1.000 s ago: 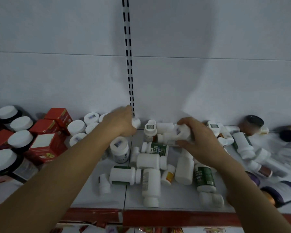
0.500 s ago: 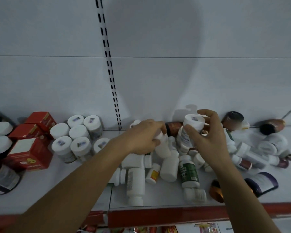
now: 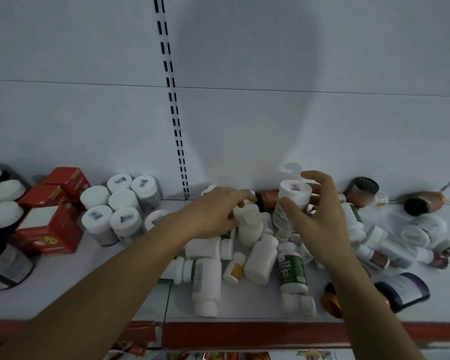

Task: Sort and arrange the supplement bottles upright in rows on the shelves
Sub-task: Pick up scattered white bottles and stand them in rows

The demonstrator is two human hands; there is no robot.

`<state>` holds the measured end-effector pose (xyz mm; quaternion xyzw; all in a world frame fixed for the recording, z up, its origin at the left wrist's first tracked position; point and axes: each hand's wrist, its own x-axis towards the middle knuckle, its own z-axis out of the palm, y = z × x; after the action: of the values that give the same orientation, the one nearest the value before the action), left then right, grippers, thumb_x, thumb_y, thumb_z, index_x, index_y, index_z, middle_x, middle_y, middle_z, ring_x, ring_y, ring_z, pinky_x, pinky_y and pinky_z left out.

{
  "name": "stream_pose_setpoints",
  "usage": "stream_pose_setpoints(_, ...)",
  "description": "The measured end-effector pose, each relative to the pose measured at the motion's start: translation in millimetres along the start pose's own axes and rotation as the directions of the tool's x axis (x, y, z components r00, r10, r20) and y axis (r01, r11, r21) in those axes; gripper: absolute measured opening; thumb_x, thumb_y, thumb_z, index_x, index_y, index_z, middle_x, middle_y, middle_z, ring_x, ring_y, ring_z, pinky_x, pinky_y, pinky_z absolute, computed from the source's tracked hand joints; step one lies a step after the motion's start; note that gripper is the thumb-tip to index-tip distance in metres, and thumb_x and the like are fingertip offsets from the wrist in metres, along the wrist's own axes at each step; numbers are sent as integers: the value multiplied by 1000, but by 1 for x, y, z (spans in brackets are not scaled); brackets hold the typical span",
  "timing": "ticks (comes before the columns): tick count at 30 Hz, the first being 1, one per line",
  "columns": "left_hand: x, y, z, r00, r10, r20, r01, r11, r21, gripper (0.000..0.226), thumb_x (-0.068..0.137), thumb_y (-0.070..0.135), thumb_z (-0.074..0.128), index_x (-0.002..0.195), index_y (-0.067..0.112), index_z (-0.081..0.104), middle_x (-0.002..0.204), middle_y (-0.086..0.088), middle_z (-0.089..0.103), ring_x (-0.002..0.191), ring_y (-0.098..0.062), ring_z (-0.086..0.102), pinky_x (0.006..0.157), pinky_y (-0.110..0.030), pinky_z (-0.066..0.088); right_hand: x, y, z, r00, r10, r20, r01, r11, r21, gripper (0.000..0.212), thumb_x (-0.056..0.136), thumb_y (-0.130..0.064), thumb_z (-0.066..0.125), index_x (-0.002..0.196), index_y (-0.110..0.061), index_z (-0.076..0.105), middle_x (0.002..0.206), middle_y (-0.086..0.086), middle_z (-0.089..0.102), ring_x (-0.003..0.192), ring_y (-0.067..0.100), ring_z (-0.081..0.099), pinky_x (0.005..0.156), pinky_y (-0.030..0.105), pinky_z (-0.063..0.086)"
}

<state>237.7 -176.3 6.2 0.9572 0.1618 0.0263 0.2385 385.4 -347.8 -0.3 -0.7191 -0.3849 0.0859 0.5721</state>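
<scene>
At nine o'clock on the shelf [image 3: 89, 294] we log red boxes [image 3: 50, 224], then a block of white-capped bottles [image 3: 122, 203] already upright in rows. Just past centre, the left grip [image 3: 213, 211] lies over the heap of fallen bottles [image 3: 260, 258], fingers curled onto the cap end of a small white bottle [image 3: 250, 224]. At three o'clock of it, touching distance, the right grip [image 3: 320, 216] is wrapped, thumb against fingers, round a white bottle [image 3: 291, 203] held upright above the heap. More toppled bottles trail off toward three o'clock. Step in hand, by our reading: picking from the heap. Next move likely calls for carrying the held bottle toward nine o'clock and setting it on its base beside the standing block, without knocking neighbours.
</scene>
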Motion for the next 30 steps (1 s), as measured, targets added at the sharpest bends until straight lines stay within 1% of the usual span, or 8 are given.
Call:
stream_pose_setpoints(4,-40,-21,-19,1000,-10,-14,12,989,145,20,94,22,68,112,27,63,102,11,61,86,-5,60,72,-20,46,3,-7,12,1000,11,13,-11,999,36,56,87,-18,75,131,-31,44,113,-13,63,97,5,65,83,41,61)
stream_pose_setpoints(7,-70,-28,-29,1000,-5,3,4,982,189,12,94,24,68,105,28,65,94,14,62,80,1,57,72,-22,48,10,-12,24,1000,17,-13,-17,999,41,58,86,-19,75,133,-29,43,112,-16,62,95,1,64,83,36,60)
stream_pose_setpoints(10,-94,-39,-25,1000,-6,16,3,981,194,20,94,25,68,113,30,64,103,17,59,88,1,56,79,-25,50,9,-14,36,999,35,-36,-32,997,75,56,87,-19,75,133,-29,44,113,-16,62,93,-2,64,82,31,60)
stream_pose_setpoints(16,-103,-26,-2,958,263,114,-286,900,328,58,84,2,62,131,36,56,141,10,47,134,-13,36,95,-36,37,1,-15,47,999,42,-10,-42,998,48,60,86,-21,75,133,-34,41,114,-20,58,96,-8,61,83,27,56)
stream_pose_setpoints(21,-65,11,18,987,160,-18,-157,980,121,22,100,32,52,120,26,61,117,6,63,106,-13,56,87,-38,50,-6,-16,29,987,59,-147,-46,995,90,55,82,-15,70,129,-27,45,108,-14,62,90,2,66,81,41,60)
stream_pose_setpoints(23,-47,33,41,998,66,24,-68,988,137,30,103,42,46,117,19,59,113,-3,63,100,-22,59,83,-42,51,-10,-14,16,974,91,-206,-66,990,126,55,82,-17,70,130,-27,45,109,-10,63,92,6,68,79,40,61)
stream_pose_setpoints(27,-30,57,66,1000,-4,-13,8,956,292,36,101,40,47,126,15,52,114,-11,60,97,-31,62,74,-41,52,-12,-12,-11,952,134,-275,-93,983,159,53,86,-14,70,132,-23,46,110,-6,61,85,-3,65,72,21,57)
stream_pose_setpoints(30,-35,49,49,991,46,-126,-18,976,218,24,98,37,51,113,19,60,103,-3,66,92,-23,62,74,-39,52,-10,-14,-21,941,213,-263,-159,964,212,48,88,-25,72,129,-30,47,112,-5,58,89,5,68,80,37,62)
